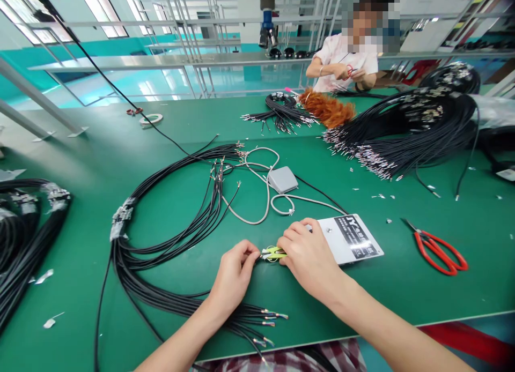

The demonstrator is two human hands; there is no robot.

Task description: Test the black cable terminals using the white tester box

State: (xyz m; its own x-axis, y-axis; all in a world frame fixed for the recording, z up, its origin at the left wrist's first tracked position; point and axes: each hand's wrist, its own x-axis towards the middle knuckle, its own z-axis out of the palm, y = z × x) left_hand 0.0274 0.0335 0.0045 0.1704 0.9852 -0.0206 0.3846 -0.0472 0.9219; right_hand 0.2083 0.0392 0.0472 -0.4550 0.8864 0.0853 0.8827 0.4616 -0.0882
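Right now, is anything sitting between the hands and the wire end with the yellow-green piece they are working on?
Nothing visible. The left hand pinches the cable end, and the right hand holds the yellow-green piece directly; both touch it. The white plate lies just behind the right hand, the red scissors farther right, apart.

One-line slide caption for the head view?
Both hands, left hand and right hand, pinch a yellow-green wire end beside black cables on the green table.

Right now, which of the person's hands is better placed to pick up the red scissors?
Probably the right hand. The red scissors lie on its side of the green table, past the white plate. The left hand would have to cross over, and it pinches a cable end.
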